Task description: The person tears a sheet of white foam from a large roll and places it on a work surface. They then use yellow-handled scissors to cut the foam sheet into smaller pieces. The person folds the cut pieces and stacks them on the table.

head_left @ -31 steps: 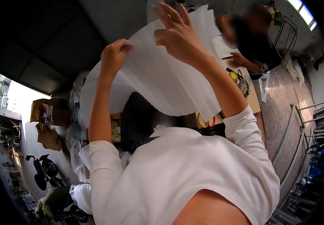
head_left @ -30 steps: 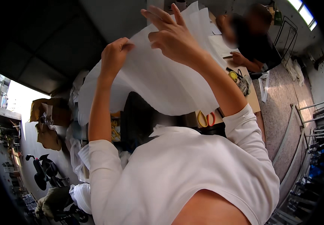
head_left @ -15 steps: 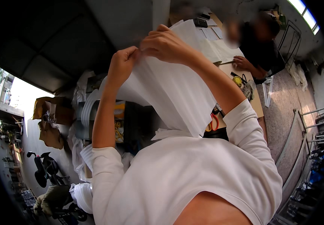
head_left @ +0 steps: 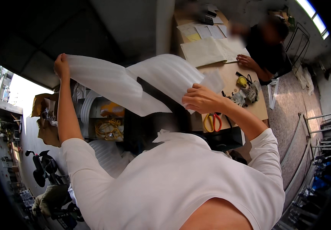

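Observation:
I hold up a thin white foam sheet (head_left: pixel 111 82) in the air in front of me. My left hand (head_left: pixel 61 65) pinches its far left corner, arm stretched out. Gripping a second white foam sheet (head_left: pixel 173 74) that overlaps the first, my right hand (head_left: pixel 200 99) is close to my chest. Both sheets hang slack between my hands. My white shirt (head_left: pixel 173 180) fills the lower part of the view.
A wooden table (head_left: pixel 230 76) at the right carries orange-handled scissors (head_left: pixel 212 122), gloves, a yellow tape measure (head_left: pixel 242 81) and papers. Another person's hand (head_left: pixel 246 60) rests on it. Boxes with yellow cable (head_left: pixel 108 128) stand at left. Metal racks line the right edge.
My hands have moved apart: the left swung out to the left, the right came down toward my chest. The bunched foam has spread into two separate sheets.

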Tool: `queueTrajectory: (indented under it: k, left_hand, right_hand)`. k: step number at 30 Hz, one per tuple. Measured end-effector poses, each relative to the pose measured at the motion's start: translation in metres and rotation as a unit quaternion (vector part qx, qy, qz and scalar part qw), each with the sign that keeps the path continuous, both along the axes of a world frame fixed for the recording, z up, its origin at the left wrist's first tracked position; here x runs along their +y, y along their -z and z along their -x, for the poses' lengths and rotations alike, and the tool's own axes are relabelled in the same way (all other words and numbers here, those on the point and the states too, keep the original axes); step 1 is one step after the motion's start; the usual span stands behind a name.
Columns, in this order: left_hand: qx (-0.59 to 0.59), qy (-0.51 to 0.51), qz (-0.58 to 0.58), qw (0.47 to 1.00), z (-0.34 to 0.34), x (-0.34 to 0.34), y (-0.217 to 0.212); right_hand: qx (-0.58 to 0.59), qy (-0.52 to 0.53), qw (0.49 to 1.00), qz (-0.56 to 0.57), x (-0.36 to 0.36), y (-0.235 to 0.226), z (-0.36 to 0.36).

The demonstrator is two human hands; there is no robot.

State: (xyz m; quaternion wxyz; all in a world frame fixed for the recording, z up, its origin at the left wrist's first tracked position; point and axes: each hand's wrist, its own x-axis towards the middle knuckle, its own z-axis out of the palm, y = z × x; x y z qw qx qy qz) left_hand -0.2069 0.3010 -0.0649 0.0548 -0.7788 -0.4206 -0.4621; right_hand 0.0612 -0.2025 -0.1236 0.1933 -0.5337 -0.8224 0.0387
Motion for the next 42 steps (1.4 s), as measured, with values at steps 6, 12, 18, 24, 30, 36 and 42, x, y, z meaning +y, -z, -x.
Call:
queueTrajectory:
  k: [6,12,18,24,30,36,42]
  left_hand:
    - [-0.023,-0.262,0.060,0.963,0.137,0.040,-0.052]
    - [0.066,0.042,-0.044,0.996,0.064,-0.048,-0.078]
    - [0.077,0.282,-0.026,0.956,-0.083,-0.225,-0.065]
    - [0.069,0.376,0.150,0.912,-0.088,-0.267,-0.059]
    - [0.033,0.435,0.314,0.843,-0.053,-0.217,-0.026]
    - [0.101,0.375,0.236,0.891,-0.075,-0.248,-0.039]
    - [0.103,0.382,0.182,0.900,-0.087,-0.274,-0.057]
  right_hand:
    - [-0.017,0.083,0.984,0.160,-0.062,0.067,-0.025]
    - [0.019,0.052,0.998,-0.017,0.003,0.001,-0.011]
    - [0.063,0.094,0.977,-0.179,0.090,-0.091,0.037]
    - [0.329,0.178,0.924,-0.079,0.123,-0.096,0.045]
    - [0.242,0.242,0.928,-0.145,0.107,-0.098,0.020]
    - [-0.251,0.241,0.899,-0.267,0.105,-0.111,0.030]
    - [-0.143,0.102,0.975,-0.138,0.124,-0.118,0.031]
